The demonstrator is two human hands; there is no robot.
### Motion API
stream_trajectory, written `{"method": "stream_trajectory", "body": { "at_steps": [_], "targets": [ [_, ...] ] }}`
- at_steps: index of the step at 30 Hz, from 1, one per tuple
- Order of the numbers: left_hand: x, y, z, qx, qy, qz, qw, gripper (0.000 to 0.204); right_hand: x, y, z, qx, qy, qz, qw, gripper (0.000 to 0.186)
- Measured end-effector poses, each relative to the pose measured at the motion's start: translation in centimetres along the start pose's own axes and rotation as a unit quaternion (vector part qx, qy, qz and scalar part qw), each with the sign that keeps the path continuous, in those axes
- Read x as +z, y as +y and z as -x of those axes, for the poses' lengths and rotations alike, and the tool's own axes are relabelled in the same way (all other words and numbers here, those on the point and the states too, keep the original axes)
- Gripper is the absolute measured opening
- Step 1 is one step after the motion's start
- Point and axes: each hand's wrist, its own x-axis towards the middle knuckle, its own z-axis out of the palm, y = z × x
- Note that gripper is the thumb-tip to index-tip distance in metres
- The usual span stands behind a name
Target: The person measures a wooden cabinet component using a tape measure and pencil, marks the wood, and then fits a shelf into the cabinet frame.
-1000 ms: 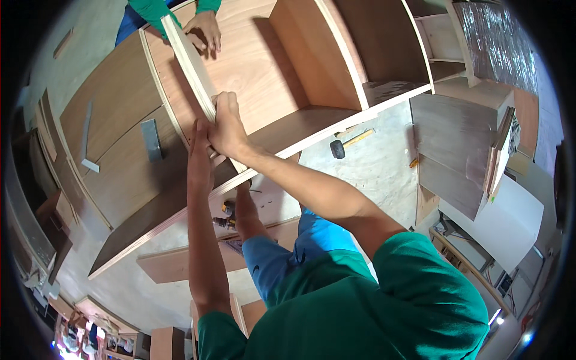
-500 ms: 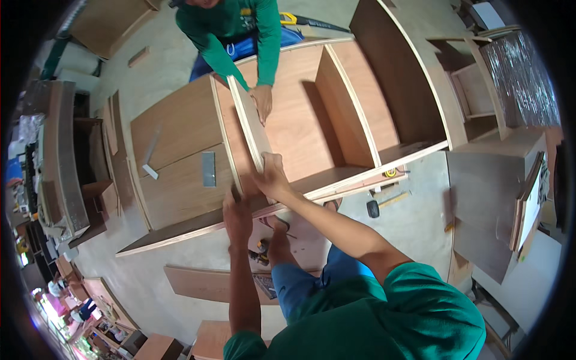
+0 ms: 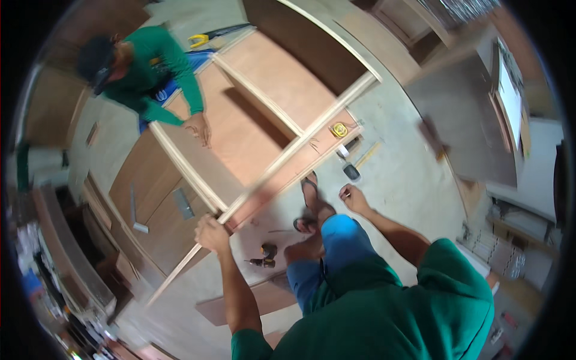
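Observation:
A large wooden cabinet carcass (image 3: 288, 153) lies before me, its plywood back panel (image 3: 231, 138) inside. My left hand (image 3: 212, 233) is closed round the near edge of its frame, where a divider board (image 3: 187, 174) meets it. My right hand (image 3: 354, 198) is off the wood, held above the floor with fingers pinched together; whatever is in them is too small to make out. Near it on the floor lies a mallet (image 3: 351, 173) with a black head. Across the cabinet, a co-worker's hand (image 3: 198, 129) rests by the divider's far end.
A yellow tape measure (image 3: 339, 129) sits on a board along the cabinet's near side. A cordless drill (image 3: 264, 257) stands on the floor by my feet. Flat metal plate (image 3: 183, 203) lies on the panel at left. A big grey-brown cabinet (image 3: 462, 114) stands at right.
My right hand has let go of the divider board and moved right, toward the mallet. My left hand stays on the frame edge. The view has turned, and the co-worker leans farther in.

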Motion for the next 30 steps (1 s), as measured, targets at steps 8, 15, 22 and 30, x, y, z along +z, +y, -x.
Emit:
{"method": "stream_trajectory", "body": {
  "at_steps": [8,15,22,30],
  "targets": [
    [3.2,0.8,2.5,0.007,0.019,-0.025,0.999,0.042,-0.3,14.1,14.5,0.491,-0.291,-0.160,0.806,0.079],
    [4.5,-0.1,2.8,-0.032,0.014,-0.028,0.999,0.048,-2.7,14.2,5.1,0.240,-0.008,0.036,0.970,0.040],
    [5.3,-1.5,2.6,0.027,0.079,0.065,0.994,0.038,7.4,9.8,-17.8,-0.054,0.096,0.090,0.990,0.025],
    [4.7,-0.7,1.6,0.024,0.162,0.231,0.959,0.031,18.0,14.3,-24.8,-0.092,0.185,0.261,0.943,0.027]
  ]
}}
